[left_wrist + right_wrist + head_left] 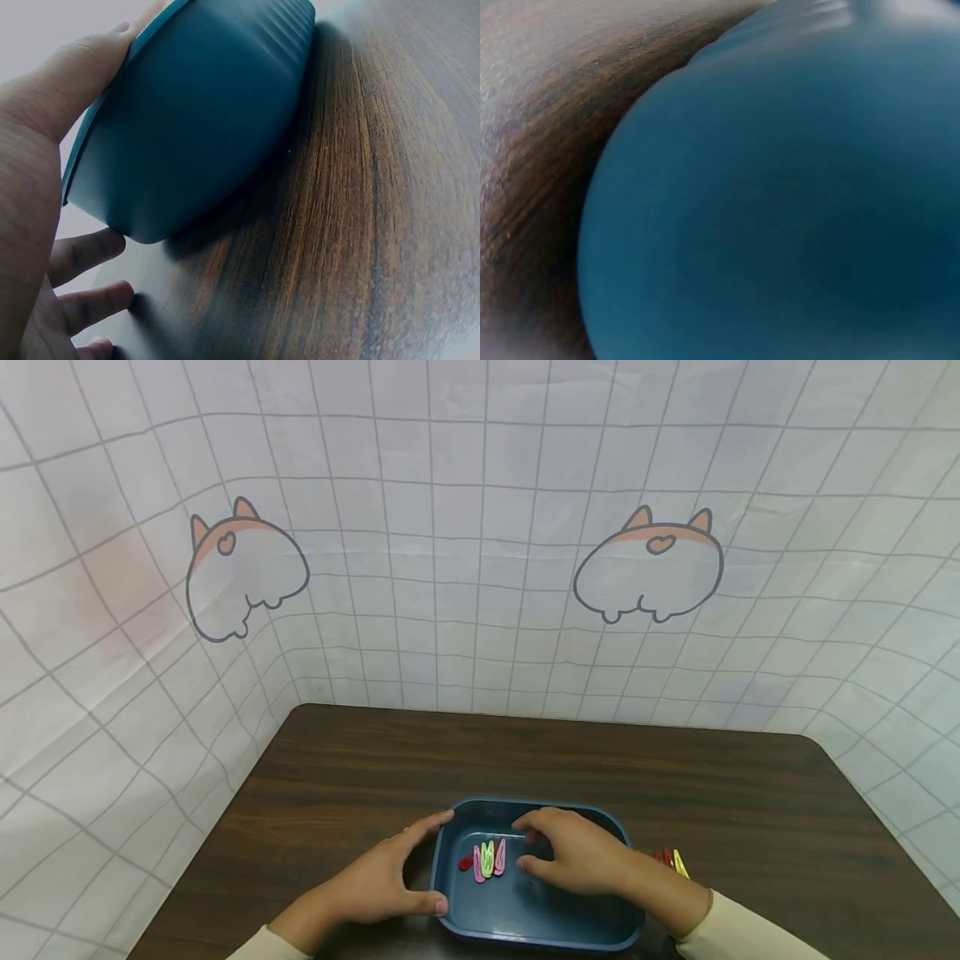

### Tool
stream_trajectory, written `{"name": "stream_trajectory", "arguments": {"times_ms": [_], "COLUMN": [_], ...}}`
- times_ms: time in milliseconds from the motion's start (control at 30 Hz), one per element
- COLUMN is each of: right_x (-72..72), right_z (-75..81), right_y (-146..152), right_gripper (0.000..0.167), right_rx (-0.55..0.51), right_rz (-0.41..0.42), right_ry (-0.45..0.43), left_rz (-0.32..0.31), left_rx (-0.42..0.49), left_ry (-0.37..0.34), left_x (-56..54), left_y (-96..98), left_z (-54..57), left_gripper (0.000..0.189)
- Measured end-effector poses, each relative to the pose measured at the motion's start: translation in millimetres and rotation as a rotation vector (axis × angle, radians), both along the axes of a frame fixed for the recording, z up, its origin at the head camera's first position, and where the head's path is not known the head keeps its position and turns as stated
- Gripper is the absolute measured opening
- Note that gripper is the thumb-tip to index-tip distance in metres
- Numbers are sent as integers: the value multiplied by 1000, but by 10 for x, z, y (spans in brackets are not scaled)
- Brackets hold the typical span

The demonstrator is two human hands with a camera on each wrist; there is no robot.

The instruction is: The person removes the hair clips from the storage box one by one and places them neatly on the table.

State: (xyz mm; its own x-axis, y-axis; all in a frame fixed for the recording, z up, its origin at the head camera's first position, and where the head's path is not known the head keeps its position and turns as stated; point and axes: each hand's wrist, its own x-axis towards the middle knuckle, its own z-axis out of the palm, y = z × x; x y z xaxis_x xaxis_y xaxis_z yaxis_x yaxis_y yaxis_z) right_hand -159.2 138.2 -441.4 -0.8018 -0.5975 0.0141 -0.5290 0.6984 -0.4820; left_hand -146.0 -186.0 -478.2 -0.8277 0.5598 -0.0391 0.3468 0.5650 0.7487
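Note:
A blue tray (pixel 540 920) rests on the table. Inside, towards its left end, a cluster of snap hair clips lies side by side: pink clips (pixel 478 865), green clips (pixel 487 860) and a red clip (pixel 466 863). My left hand (pixel 378 877) spreads its straight fingers and thumb against the tray's left end, the fingertips at the rim. The left wrist view has the thumb (pixel 90 64) along the rim. Over the right part of the tray hovers my right hand (pixel 573 852), thumb and forefinger apart, nothing between them. Its other fingers are mostly hidden.
On the dark wooden table (pixel 360 752), right of the tray, lie red clips (pixel 667 857) and a yellow clip (pixel 680 862), partly hidden behind my right forearm. A white grid-patterned curtain (pixel 450 568) encloses the table at the back and sides.

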Motion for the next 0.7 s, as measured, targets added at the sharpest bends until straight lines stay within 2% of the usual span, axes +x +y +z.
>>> {"name": "stream_trajectory", "arguments": {"times_ms": [167,367,700], "right_x": [-25,-61,-110], "right_z": [-21,-83,-177], "right_y": [-65,-129,-150], "right_gripper": [49,49,48], "right_rx": [5,45,41], "right_rz": [-10,-27,-19], "right_ry": [-16,7,21], "left_rz": [2,2,6], "left_rx": [0,0,-7], "left_ry": [-12,-22,-18], "left_x": [7,-3,-11], "left_y": [8,18,32], "left_z": [17,17,34], "left_gripper": [99,98,98]}}
